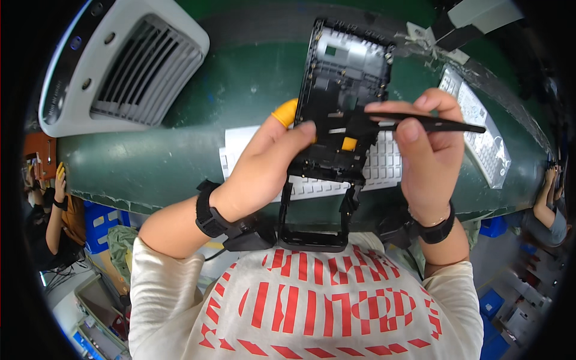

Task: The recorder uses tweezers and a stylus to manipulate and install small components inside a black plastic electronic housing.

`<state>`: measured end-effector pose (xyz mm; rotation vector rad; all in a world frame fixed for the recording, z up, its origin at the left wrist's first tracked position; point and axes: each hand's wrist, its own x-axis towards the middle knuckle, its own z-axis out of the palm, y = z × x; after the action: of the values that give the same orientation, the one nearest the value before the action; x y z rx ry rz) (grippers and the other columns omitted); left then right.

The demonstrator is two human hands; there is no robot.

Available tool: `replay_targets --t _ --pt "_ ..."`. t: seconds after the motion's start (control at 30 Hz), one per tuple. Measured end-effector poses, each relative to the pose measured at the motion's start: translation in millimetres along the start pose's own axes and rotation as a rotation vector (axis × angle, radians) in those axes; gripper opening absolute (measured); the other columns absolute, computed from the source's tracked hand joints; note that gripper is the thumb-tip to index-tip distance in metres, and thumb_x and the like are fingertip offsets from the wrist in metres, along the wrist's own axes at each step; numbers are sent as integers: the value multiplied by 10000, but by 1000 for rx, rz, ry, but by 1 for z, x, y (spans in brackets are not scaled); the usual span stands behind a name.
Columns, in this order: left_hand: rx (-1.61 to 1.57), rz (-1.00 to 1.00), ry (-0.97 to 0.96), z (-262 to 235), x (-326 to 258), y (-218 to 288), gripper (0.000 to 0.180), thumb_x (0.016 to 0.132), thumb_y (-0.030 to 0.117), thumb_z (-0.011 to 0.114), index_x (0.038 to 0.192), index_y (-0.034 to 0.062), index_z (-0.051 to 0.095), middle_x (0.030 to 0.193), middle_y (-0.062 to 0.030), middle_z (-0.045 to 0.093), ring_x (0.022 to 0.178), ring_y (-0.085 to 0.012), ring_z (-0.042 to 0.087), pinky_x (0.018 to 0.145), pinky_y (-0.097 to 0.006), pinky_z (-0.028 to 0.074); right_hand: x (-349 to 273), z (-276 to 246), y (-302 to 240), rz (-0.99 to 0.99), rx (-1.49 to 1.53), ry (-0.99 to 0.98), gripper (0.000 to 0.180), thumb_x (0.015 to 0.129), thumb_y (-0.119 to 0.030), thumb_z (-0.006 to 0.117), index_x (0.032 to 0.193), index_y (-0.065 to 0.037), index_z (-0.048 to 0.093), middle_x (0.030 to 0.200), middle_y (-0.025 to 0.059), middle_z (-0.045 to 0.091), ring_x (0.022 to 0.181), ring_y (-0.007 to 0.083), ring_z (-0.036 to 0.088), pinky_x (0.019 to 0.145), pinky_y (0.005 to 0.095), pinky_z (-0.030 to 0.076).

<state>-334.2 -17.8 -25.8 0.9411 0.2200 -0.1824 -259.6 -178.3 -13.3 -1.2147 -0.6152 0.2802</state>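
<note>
My left hand (258,165) is closed around the left edge of a black electronic device housing (324,87), with the thumb on its face. A yellow finger cot (284,113) covers one of that hand's fingers. In my right hand (435,159), pinched between thumb and fingers, are black tweezers (447,123). Their tips reach over a dark piece near the housing's middle, and exact contact cannot be made out. Just below the tips sits a small yellow square (349,144). An open black frame (315,241) extends below the housing, close to my shirt.
Beneath the housing lies a white slotted tray (387,171) on the green bench mat (114,168). A white air blower with a grille (180,30) stands at the far left. To the right are a plastic-wrapped white tray (480,135) and some tape scraps. Other people work at both sides.
</note>
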Motion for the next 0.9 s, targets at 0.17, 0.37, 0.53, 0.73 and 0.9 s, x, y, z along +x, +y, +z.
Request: replay_targets --t 0.17,0.37,0.53,0.73,0.9 --pt "224 -16 -212 12 -2 15 581 662 -49 479 1194 5 253 1118 -87 427 1035 -163 419 891 -294 304 -4 -5 -7 -46 152 41 282 761 -35 531 934 -52 308 862 203 558 791 182 562 690 247 450" --pt "293 -91 -121 11 44 45 395 753 63 482 1124 13 357 1027 -78 494 940 -151 493 802 -324 417 -9 -12 -17 -43 242 28 282 759 -19 524 929 -57 302 874 208 553 793 160 553 677 232 444" --pt "324 120 15 -18 158 87 183 773 82 463 944 23 486 946 -69 524 871 -153 513 732 -301 431 -4 -13 -14 -16 276 62 259 759 6 509 924 -50 317 890 186 549 789 134 536 675 218 424" --pt "494 446 611 -19 212 118 278 759 173 480 1000 40 443 968 -72 446 885 -124 402 812 -234 296 2 -16 -7 -2 236 123 235 757 -19 530 902 -43 346 875 150 556 797 108 512 705 211 401" --pt "256 537 134 10 124 81 343 803 186 412 1097 10 386 1097 -113 424 1014 -187 418 871 -278 320 0 -17 -13 13 226 144 231 753 -15 533 892 -43 350 841 127 556 788 112 517 699 210 400"
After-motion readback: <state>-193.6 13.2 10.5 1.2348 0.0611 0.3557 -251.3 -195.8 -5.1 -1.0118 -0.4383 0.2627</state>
